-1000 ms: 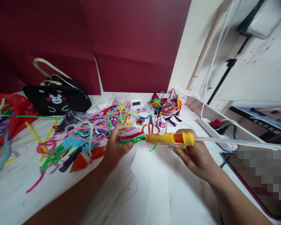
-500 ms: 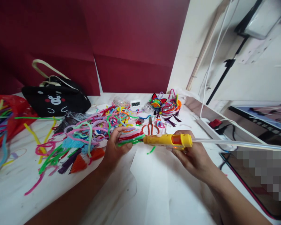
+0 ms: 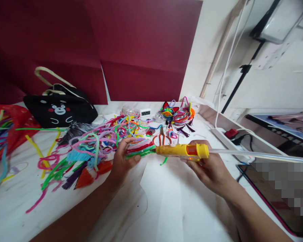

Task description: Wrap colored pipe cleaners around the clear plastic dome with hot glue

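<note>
My left hand (image 3: 123, 159) grips a striped bundle of pipe cleaners (image 3: 141, 146), in pink, red, white and green, between thumb and fingers. Wrapped round the handle of a yellow glue gun (image 3: 179, 151) is my right hand (image 3: 207, 164). The gun lies level, its dark nozzle touching or nearly touching the bundle's right end. A clear glue stick (image 3: 242, 153) runs out of its back, and a small orange light glows on its side. Orange-handled scissors (image 3: 162, 138) lie just behind the nozzle.
Loose pipe cleaners (image 3: 108, 134) and tassels (image 3: 84, 178) are heaped at the left, before a black bag (image 3: 60, 109). Finished-looking colourful ornaments (image 3: 181, 116) and a small clock (image 3: 145, 113) stand at the back. A power strip (image 3: 223, 136) and tablet-like panel (image 3: 267, 198) are at right.
The view has shifted slightly. The glue gun sits a touch further right in the picture; both hands keep their holds.
</note>
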{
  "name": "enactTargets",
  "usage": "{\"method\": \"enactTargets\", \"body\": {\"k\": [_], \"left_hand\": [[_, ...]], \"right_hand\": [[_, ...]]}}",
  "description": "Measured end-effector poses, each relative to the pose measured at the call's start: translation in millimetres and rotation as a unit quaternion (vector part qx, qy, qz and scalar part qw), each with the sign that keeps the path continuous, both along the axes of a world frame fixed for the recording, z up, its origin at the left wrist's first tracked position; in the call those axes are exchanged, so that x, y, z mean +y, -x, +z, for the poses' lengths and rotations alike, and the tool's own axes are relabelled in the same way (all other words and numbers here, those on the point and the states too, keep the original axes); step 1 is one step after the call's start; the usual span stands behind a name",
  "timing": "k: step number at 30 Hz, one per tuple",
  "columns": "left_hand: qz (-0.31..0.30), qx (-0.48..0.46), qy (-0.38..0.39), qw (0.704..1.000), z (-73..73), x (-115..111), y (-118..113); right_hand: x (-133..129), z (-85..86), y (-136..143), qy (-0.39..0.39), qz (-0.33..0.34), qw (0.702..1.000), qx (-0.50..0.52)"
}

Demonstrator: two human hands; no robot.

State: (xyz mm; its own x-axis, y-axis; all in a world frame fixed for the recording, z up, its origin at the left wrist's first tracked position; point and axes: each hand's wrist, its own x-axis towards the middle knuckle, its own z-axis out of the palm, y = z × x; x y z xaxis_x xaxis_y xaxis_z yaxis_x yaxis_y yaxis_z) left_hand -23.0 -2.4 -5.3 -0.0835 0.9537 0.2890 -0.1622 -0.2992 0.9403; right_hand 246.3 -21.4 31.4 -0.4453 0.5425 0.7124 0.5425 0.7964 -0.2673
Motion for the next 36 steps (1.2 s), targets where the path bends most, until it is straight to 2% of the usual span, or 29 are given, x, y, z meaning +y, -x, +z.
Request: {"method": "enactTargets", "body": {"k": [16,20,36], "left_hand": [[0.001,-0.037,0.009,0.999,9.2,-4,-4],[0.020,-0.029,0.013,0.999,11.6,-5,-6],[0.003,0.007,-0.025,1.000,3.7,-2,1]], "right_hand": [[-1,0.4,-2,0.012,-0.020,1.000,0.007],[-1,1.5,-2,0.014,-0.020,1.000,0.006],[0,-1.0,-2,0.000,-0.019,1.000,0.001]]}}
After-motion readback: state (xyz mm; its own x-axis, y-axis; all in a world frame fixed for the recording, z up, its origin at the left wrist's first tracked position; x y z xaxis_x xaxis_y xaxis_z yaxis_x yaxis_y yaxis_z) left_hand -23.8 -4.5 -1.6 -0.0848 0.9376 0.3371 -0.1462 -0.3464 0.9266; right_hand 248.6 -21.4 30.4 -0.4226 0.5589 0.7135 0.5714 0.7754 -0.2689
